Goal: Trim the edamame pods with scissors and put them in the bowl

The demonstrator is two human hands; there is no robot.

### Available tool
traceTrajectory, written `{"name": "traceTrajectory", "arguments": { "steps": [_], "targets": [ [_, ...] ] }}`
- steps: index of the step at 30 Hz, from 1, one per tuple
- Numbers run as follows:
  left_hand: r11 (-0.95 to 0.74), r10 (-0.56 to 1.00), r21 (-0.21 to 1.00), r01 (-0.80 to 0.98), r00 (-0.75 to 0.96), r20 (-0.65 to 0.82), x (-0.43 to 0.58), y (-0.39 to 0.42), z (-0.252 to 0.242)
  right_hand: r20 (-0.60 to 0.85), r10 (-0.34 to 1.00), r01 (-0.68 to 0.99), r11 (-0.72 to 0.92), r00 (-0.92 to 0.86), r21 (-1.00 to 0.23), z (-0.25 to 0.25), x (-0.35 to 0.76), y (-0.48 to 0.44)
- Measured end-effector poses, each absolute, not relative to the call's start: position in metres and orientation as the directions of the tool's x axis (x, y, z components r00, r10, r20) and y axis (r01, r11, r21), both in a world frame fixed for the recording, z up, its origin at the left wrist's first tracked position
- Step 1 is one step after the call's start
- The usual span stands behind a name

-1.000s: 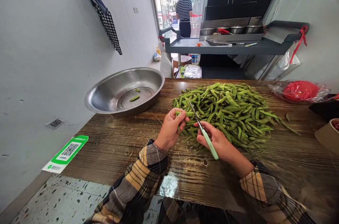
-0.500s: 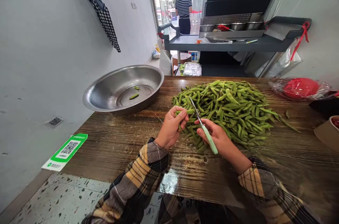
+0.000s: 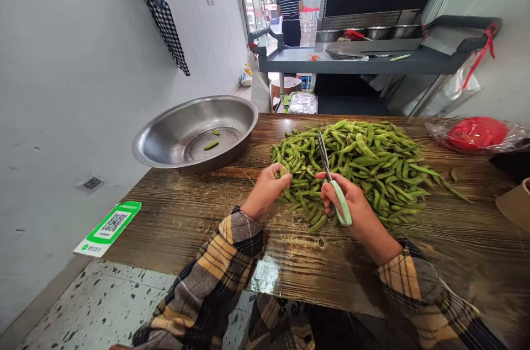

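A large heap of green edamame pods lies on the wooden table in front of me. My left hand is at the heap's near left edge, thumb and fingers pinched together; a bit of green pod shows between them, mostly hidden. In my right hand are scissors with pale green handles, their narrow metal blades pointing away over the pods and almost together. To the left stands a wide steel basin, with two pods on its bottom.
A green-and-white QR card lies at the table's left corner. Red items in clear plastic and a paper tub are at the right. Behind the table stands a grey cart with metal containers; a person is beyond it.
The scissors have moved right, away from my left hand, and their handles have turned. My left hand's fingers have curled further over, hiding the pod that showed before. The view has tilted slightly down.
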State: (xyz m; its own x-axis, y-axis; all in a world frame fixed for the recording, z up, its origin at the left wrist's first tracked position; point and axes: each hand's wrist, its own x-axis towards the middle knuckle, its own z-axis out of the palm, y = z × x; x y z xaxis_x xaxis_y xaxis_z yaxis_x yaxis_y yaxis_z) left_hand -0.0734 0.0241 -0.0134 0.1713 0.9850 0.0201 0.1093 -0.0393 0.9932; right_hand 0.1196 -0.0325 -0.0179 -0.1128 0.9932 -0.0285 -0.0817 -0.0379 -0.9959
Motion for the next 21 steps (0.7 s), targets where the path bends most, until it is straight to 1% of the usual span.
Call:
{"name": "traceTrajectory", "arguments": {
  "steps": [1,3,5,7,10,12,14,16,18,21],
  "targets": [
    [-0.136,0.980,0.964,0.227,0.173,0.097,-0.073,0.025,-0.015,-0.028,0.993,-0.079,-0.037,-0.115,-0.996,-0.018,0.119,-0.032],
    [-0.302,0.949,0.845,0.442,0.219,0.225,-0.073,0.025,-0.019,-0.030,0.992,-0.082,-0.040,-0.120,-0.996,-0.018,0.119,-0.032],
    [-0.377,0.924,0.716,0.587,0.285,0.254,-0.072,0.024,-0.022,-0.038,0.991,-0.096,-0.050,-0.128,-0.994,-0.017,0.118,-0.032],
    [-0.401,0.915,0.633,0.662,0.325,0.239,-0.071,0.022,-0.025,-0.041,0.990,-0.106,-0.056,-0.136,-0.993,-0.017,0.118,-0.032],
    [-0.391,0.919,0.606,0.693,0.324,0.224,-0.071,0.021,-0.028,-0.038,0.990,-0.100,-0.053,-0.139,-0.994,-0.016,0.118,-0.033],
    [-0.366,0.929,0.652,0.664,0.296,0.220,-0.071,0.022,-0.026,-0.036,0.989,-0.085,-0.049,-0.141,-0.995,-0.015,0.118,-0.033],
    [-0.332,0.940,0.744,0.579,0.269,0.210,-0.074,0.024,-0.021,-0.037,0.988,-0.066,-0.048,-0.147,-0.997,-0.014,0.118,-0.033],
    [-0.274,0.951,0.859,0.432,0.257,0.173,-0.077,0.025,-0.014,-0.049,0.985,-0.029,-0.054,-0.167,-0.998,-0.014,0.118,-0.032],
    [-0.181,0.960,0.948,0.262,0.259,0.111,-0.080,0.024,-0.006,-0.055,0.979,0.028,-0.050,-0.194,-0.998,-0.014,0.118,-0.032],
    [-0.049,0.956,0.998,0.037,0.291,0.036,-0.081,0.019,0.003,-0.022,0.970,0.086,-0.001,-0.243,-0.996,-0.016,0.117,-0.033]
  ]
}}
